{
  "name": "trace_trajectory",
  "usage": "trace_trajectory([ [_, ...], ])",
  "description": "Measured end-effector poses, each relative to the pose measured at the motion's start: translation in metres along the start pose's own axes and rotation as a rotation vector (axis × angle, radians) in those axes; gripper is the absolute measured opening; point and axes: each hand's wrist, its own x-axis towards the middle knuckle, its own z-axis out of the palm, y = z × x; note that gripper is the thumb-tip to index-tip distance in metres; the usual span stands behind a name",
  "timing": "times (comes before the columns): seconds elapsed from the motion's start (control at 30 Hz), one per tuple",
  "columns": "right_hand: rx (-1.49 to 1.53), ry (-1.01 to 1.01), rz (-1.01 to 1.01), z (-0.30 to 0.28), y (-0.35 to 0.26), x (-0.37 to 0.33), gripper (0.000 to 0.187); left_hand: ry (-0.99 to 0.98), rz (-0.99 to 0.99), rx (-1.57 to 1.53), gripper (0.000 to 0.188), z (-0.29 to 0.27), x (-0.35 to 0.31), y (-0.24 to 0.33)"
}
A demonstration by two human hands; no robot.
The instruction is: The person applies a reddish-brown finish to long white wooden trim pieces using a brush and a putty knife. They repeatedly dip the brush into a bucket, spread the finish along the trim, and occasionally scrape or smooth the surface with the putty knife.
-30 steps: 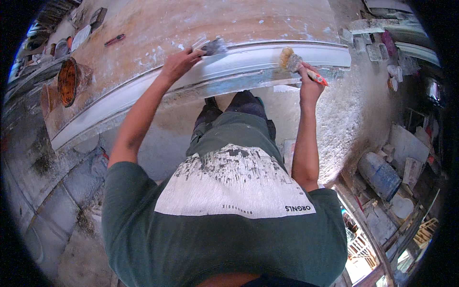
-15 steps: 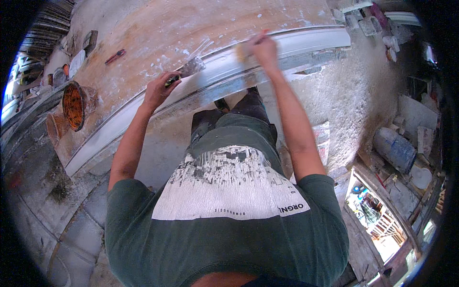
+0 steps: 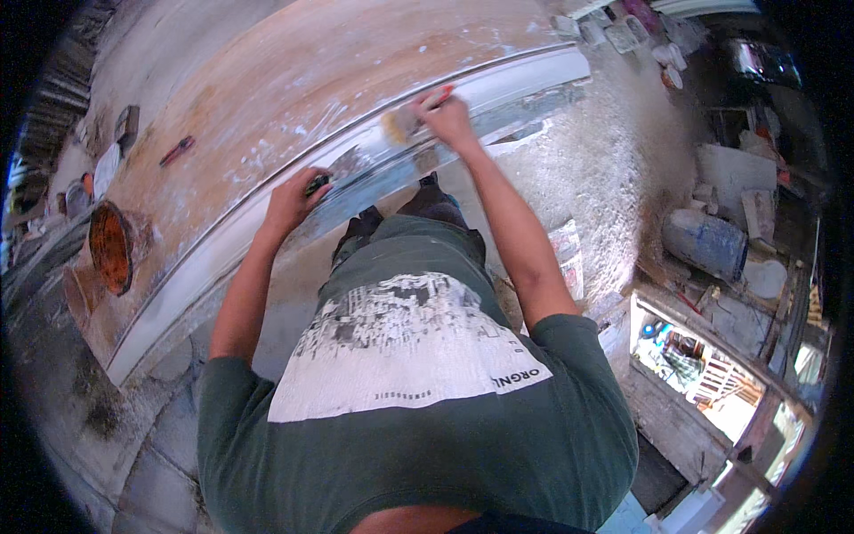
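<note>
A long white moulding strip (image 3: 516,82) runs along the near edge of the worktable (image 3: 267,67). My right hand (image 3: 447,122) is closed round the red handle of a paintbrush (image 3: 397,127), its pale bristles over the strip's middle. Left of it, my left hand (image 3: 294,198) grips the dark handle of a putty knife (image 3: 343,161). The knife's flat grey blade lies at the strip's surface, a short way from the bristles; I cannot tell whether it touches. My left fingertips partly cover the handle.
A bucket with an orange-brown inside (image 3: 111,247) stands at the table's left end. A small red-handled tool (image 3: 176,150) lies farther back on the tabletop. Clear plastic containers (image 3: 621,37) sit beyond the strip's far right end. A blue-stained drum (image 3: 704,243) lies at right.
The brush has swept left along the strip, nearer to the putty knife. My left hand has turned the knife lower against the strip. The whole view has shifted as my head moved.
</note>
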Motion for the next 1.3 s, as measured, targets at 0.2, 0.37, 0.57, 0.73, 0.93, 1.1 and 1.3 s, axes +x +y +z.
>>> trace_trajectory([
  [0.2, -0.245, 0.269, -0.031, -0.138, 0.033, 0.054, 0.023, 0.191, -0.211, -0.137, 0.030, 0.011, -0.003, 0.007],
  [0.37, 0.048, -0.178, -0.183, -0.058, 0.003, 0.037, 0.031, 0.396, -0.299, -0.287, 0.040, 0.040, 0.029, 0.033],
  [0.57, -0.063, 0.258, 0.194, -0.200, 0.195, 0.135, 0.029, 0.406, -0.301, -0.306, 0.044, 0.050, 0.055, 0.075],
  [0.73, -0.231, 0.317, -0.029, -0.260, 0.162, 0.153, 0.029, 0.503, -0.470, -0.371, 0.043, 0.069, 0.051, 0.091],
  [0.93, 0.282, -0.219, -0.308, -0.171, 0.111, 0.023, 0.017, 0.625, -0.613, -0.486, 0.042, 0.087, 0.058, 0.125],
  [1.1, 0.088, 0.402, 0.027, -0.301, 0.340, 0.082, 0.023, 0.650, -0.743, -0.618, 0.043, 0.094, 0.051, 0.142],
  [1.3, -0.074, 0.108, -0.294, -0.320, 0.191, 0.092, 0.013, 0.847, -0.848, -0.793, 0.044, 0.120, 0.010, 0.136],
])
